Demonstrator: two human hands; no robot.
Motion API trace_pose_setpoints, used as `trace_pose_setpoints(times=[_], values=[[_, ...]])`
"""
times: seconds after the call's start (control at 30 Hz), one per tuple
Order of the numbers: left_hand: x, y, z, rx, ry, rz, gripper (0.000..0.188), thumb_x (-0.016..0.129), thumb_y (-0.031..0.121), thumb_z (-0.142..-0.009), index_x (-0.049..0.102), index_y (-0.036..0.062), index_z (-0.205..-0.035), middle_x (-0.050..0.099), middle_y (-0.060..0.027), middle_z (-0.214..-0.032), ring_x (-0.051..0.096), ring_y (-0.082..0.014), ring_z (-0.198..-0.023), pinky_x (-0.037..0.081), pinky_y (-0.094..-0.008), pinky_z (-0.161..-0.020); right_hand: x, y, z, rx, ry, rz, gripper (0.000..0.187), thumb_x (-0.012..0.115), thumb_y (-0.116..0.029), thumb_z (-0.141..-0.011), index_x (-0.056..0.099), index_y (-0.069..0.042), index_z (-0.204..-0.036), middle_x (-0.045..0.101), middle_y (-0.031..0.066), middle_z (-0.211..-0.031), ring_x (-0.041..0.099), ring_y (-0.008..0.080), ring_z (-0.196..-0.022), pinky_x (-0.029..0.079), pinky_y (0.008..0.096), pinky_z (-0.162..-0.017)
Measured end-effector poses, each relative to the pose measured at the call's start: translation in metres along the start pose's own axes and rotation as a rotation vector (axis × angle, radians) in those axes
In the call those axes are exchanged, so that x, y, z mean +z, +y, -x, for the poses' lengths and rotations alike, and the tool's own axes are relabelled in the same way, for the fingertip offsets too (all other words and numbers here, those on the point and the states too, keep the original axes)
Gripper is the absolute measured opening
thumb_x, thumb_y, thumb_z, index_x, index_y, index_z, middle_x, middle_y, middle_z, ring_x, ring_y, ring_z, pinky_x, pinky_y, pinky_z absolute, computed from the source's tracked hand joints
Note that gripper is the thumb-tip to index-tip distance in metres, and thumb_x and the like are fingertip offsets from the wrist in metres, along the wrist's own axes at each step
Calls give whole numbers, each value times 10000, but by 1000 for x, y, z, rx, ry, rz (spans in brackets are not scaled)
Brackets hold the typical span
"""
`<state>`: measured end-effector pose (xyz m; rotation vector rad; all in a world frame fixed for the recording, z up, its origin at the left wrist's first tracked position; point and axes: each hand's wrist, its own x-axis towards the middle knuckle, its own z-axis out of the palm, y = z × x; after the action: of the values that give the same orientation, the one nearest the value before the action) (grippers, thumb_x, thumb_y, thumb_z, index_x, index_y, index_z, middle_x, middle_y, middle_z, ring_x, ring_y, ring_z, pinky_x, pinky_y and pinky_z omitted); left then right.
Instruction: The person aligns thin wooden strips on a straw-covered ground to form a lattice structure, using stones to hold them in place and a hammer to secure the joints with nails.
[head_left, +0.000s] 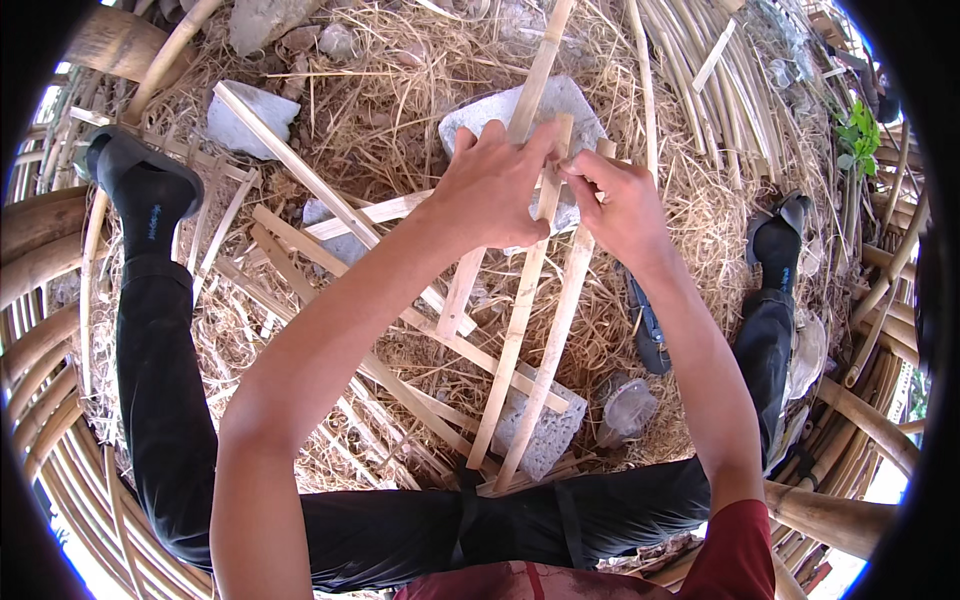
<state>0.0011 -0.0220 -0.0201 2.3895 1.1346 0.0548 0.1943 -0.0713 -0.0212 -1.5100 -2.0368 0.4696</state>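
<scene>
On the far side of the straw-covered ground, over a pale grey stone block, both hands meet at the top ends of two long bamboo slats. The left hand lies with fingers spread and loosely curled across the left slat, its fingertips near the slat's upper end; the right hand is pinched closed, thumb and fingers gripping the top of the right slat just beside the first. Both slats run from the hands back toward the person, their near ends resting on a second, porous grey block between the outstretched legs. To do this handling well, I judge the two slats should be kept parallel and seated flat on both blocks, with the left hand pressing down to steady one while the right adjusts the other, so that neither twists or slips off the near block. More slats lie crossed on the straw to the left, and a dark-handled tool lies on the right, near the right forearm. What the fingertips actually hold between them is hard to make out: the left hand covers the point where the slat ends meet, so any binding or small piece there is hidden. The far block is partly covered by the hands, and the crumpled clear plastic thing by the near block cannot be identified.
</scene>
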Motion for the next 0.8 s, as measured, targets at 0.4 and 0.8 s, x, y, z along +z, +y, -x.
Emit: trace_pose_setpoints(times=[0.4, 0.8], values=[[12, -3, 4, -21, 134, 244, 587, 850, 263, -727, 558, 204, -1233, 717, -28, -1169, 559, -331, -1131, 355, -482, -1014, 1, 7, 2, -67, 32, -41, 93, 660, 22, -899, 639, -29, -974, 706, 177, -837, 696, 380, -686, 539, 441, -591], [15, -4, 3, -17, 126, 192, 550, 836, 272, -737, 586, 233, -1225, 726, 41, -1168, 555, -300, -1075, 366, -444, -1007, 13, 12, 7, -79, 129, -63, 127, 664, 33, -910, 618, -48, -997, 709, 166, -832, 701, 356, -668, 537, 424, -563]])
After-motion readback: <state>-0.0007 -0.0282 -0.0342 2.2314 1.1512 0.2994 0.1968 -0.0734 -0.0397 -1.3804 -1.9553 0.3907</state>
